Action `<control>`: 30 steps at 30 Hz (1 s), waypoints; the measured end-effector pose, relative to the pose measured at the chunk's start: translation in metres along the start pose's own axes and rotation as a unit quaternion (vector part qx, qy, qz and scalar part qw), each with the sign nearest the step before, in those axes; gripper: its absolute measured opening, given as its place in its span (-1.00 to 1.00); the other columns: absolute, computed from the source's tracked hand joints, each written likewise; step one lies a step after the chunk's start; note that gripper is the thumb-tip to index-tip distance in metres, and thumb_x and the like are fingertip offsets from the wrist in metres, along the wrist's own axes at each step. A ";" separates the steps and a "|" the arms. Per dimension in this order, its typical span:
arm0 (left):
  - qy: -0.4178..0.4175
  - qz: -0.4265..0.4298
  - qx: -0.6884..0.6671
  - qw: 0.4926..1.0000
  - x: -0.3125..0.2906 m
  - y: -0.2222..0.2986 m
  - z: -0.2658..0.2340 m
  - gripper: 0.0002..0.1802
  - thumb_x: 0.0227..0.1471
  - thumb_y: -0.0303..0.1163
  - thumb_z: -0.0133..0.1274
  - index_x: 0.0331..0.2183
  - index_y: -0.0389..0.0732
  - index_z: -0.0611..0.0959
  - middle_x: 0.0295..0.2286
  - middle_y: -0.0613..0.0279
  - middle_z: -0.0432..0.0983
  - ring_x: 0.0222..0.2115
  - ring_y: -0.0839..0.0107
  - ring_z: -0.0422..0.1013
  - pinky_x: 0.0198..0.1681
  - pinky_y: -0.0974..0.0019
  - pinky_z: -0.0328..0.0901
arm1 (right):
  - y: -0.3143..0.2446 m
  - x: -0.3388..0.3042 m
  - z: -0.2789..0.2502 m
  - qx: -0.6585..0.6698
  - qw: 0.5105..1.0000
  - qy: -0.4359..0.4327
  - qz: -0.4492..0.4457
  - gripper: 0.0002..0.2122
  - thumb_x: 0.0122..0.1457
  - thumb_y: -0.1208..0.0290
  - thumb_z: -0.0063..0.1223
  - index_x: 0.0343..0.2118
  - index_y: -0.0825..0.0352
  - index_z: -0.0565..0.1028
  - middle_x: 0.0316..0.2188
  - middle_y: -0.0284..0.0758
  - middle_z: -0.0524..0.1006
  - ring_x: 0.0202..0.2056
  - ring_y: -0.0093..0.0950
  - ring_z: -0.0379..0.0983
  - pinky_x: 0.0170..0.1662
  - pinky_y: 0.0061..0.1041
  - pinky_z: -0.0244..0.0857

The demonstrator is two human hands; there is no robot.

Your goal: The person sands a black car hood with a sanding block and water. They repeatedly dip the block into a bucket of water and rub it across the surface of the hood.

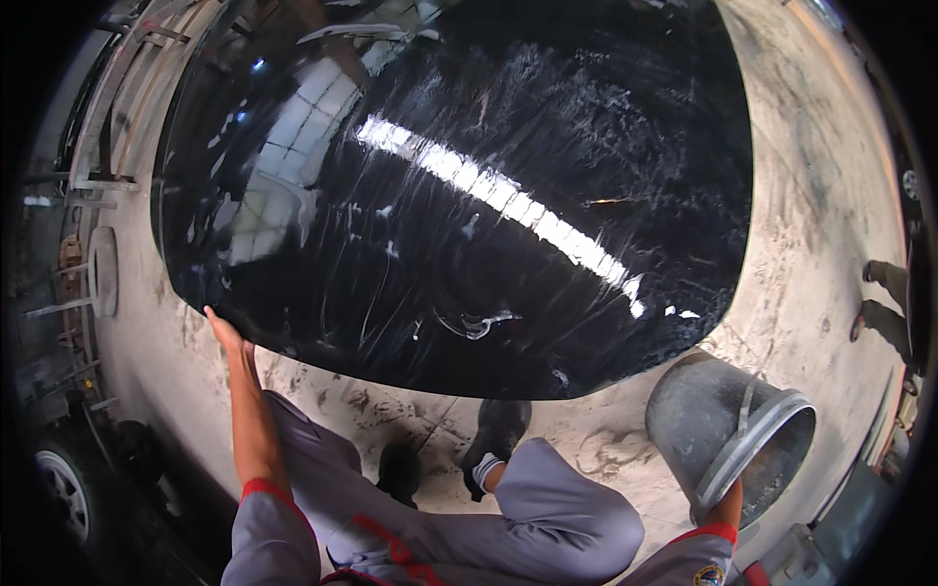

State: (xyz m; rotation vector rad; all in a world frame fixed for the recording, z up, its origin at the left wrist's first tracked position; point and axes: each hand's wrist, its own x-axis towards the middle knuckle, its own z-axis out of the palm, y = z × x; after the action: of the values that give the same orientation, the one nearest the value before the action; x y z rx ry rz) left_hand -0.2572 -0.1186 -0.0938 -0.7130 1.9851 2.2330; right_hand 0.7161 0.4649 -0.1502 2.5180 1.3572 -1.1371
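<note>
Black panel [440, 254] is best steadied at its 8-o'clock edge by the left hand [233, 337], whose closure, like the hidden right hand's, cannot be told.

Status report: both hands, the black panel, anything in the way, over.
Left fingers at near-left edge of panel. Right fingers hidden, forearm at mouth of bucket. Panel glossy, pale-streaked. Bucket tilted by panel's near-right edge, possibly in the way.

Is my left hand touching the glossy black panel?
Touching: the head view shows the left hand against the near-left edge of the glossy black panel, with no visible gap.
</note>
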 end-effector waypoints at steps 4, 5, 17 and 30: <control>0.018 0.008 0.015 1.000 -0.010 0.004 -0.009 -0.30 0.34 0.21 -0.20 0.15 -0.18 0.52 0.02 0.11 0.54 0.02 0.11 0.48 0.18 0.09 0.36 | -0.012 -0.004 -0.004 0.127 0.989 -0.075 0.033 -0.60 0.30 0.32 0.00 0.18 0.31 0.44 -0.06 -0.13 0.59 -0.01 -0.18 0.53 0.10 -0.20 0.41; -0.004 0.012 0.008 1.000 -0.008 0.010 -0.014 -0.29 0.34 0.21 -0.20 0.17 -0.18 0.49 0.05 0.11 0.52 0.04 0.10 0.47 0.19 0.09 0.35 | -0.013 -0.014 -0.006 0.170 0.980 -0.096 0.045 -0.60 0.31 0.32 0.00 0.18 0.31 0.44 -0.06 -0.14 0.59 -0.01 -0.19 0.54 0.09 -0.21 0.41; 0.036 0.044 -0.003 0.998 -0.032 0.007 0.022 -0.15 0.26 0.18 0.01 0.10 -0.53 0.46 0.03 -0.07 0.50 -0.07 0.15 0.51 0.04 0.18 0.45 | -0.183 -0.260 -0.126 0.125 0.919 0.183 -0.325 -0.60 0.47 0.23 -0.14 0.21 0.38 0.45 0.09 -0.22 0.55 0.07 -0.40 0.48 0.20 -0.43 0.26; 0.101 0.092 0.042 0.990 -0.027 -0.002 0.027 -0.10 0.25 0.16 0.05 0.15 -0.56 0.32 0.12 -0.18 0.39 0.00 0.13 0.46 0.13 0.17 0.37 | -0.452 -0.397 0.324 -0.186 0.631 0.137 -0.741 -0.40 0.21 0.57 -0.06 0.35 0.44 0.19 0.36 0.20 0.13 0.39 0.12 0.03 0.43 -0.06 -0.07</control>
State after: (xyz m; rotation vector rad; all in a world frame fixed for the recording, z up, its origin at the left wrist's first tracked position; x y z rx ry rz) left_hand -0.2401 -0.0854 -0.0835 -0.8075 2.3135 2.2364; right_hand 0.0587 0.3411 -0.0103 0.8227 3.3598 -0.2179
